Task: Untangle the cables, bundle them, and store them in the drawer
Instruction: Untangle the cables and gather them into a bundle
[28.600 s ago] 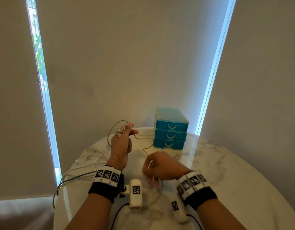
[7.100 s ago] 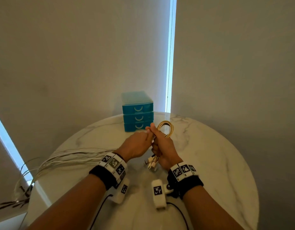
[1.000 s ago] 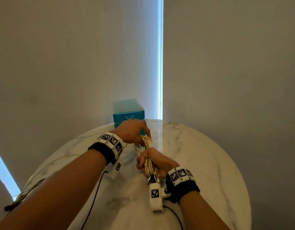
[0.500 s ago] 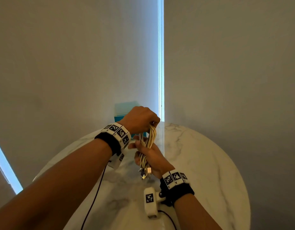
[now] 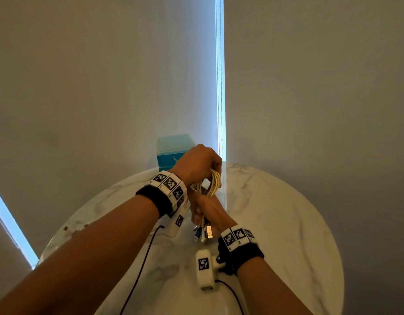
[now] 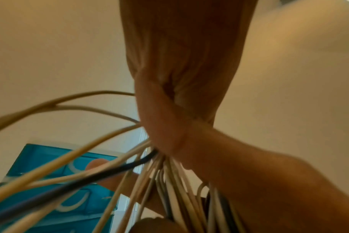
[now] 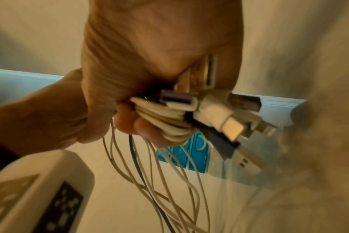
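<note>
Both hands clamp the bunch of cream and dark cables (image 5: 213, 183) above the round marble table (image 5: 287, 223): left hand (image 5: 196, 164) fists the looped top, right hand (image 5: 207, 212) grips the plug ends, likely keeping the bundle tight. The teal plastic drawer unit (image 5: 169, 153) waits just behind, drawers seemingly unopened.

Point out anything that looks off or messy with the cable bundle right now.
Nothing is damaged. The cable bundle is held in both hands, but loose loops splay out below the right hand, and the connector ends stick out unevenly.
</note>
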Action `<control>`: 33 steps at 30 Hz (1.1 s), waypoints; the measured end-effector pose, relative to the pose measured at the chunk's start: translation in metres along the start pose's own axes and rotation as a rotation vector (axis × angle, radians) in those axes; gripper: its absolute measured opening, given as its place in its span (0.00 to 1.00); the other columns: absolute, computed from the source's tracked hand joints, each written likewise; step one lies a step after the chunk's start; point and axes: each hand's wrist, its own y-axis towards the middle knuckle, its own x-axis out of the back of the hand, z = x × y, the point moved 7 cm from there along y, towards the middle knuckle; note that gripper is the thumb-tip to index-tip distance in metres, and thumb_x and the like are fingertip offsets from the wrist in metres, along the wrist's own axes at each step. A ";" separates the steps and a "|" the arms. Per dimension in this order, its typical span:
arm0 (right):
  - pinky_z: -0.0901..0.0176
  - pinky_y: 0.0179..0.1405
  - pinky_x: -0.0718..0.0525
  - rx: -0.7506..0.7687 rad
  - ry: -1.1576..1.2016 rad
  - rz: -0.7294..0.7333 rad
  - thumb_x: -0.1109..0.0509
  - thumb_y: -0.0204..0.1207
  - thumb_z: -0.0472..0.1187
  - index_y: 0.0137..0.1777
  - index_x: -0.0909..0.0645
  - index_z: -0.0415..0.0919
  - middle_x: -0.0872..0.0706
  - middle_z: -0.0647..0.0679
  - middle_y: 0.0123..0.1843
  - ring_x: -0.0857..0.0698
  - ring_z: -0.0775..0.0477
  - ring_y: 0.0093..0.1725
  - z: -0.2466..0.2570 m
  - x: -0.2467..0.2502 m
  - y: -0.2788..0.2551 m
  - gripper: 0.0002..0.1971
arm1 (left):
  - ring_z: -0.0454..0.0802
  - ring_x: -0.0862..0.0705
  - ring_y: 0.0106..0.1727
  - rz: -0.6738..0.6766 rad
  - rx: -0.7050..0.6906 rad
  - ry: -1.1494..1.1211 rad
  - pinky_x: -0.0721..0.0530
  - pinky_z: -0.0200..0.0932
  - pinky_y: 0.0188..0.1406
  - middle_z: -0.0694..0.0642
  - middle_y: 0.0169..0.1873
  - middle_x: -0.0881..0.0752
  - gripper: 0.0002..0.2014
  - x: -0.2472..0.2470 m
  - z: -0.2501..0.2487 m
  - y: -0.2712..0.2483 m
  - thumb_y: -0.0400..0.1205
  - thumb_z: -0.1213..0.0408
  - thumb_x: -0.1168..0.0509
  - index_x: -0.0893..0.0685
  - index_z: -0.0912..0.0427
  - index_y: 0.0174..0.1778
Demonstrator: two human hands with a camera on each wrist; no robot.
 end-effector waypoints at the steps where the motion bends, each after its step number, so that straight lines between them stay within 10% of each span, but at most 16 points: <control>1: 0.59 0.25 0.24 -0.024 0.013 -0.003 0.21 0.80 0.51 0.23 0.23 0.44 0.24 0.49 0.18 0.26 0.51 0.18 -0.004 0.001 0.001 0.26 | 0.42 0.08 0.42 0.004 0.002 -0.001 0.08 0.44 0.56 0.45 0.42 0.06 0.06 0.000 -0.001 0.000 0.78 0.66 0.18 0.04 0.49 0.45; 10: 0.62 0.20 0.20 0.054 0.213 -0.158 0.34 0.92 0.52 0.50 0.18 0.32 0.20 0.48 0.22 0.22 0.53 0.16 -0.005 0.003 0.008 0.21 | 0.37 0.09 0.43 0.006 0.015 -0.160 0.17 0.31 0.50 0.41 0.42 0.07 0.06 0.004 -0.009 0.003 0.78 0.64 0.17 0.05 0.48 0.44; 16: 0.62 0.24 0.19 0.077 0.095 -0.068 0.28 0.89 0.50 0.32 0.23 0.41 0.22 0.48 0.20 0.24 0.51 0.17 0.012 0.004 -0.002 0.24 | 0.35 0.09 0.43 -0.020 0.074 -0.274 0.24 0.19 0.43 0.42 0.41 0.05 0.06 0.006 -0.003 0.003 0.76 0.60 0.15 0.06 0.47 0.43; 33: 0.64 0.24 0.22 0.114 0.025 -0.119 0.24 0.85 0.46 0.36 0.22 0.42 0.21 0.55 0.20 0.24 0.57 0.19 0.017 0.009 -0.003 0.17 | 0.32 0.10 0.42 -0.032 0.252 -0.451 0.25 0.18 0.38 0.37 0.38 0.07 0.09 0.001 0.009 -0.003 0.74 0.57 0.13 0.07 0.42 0.38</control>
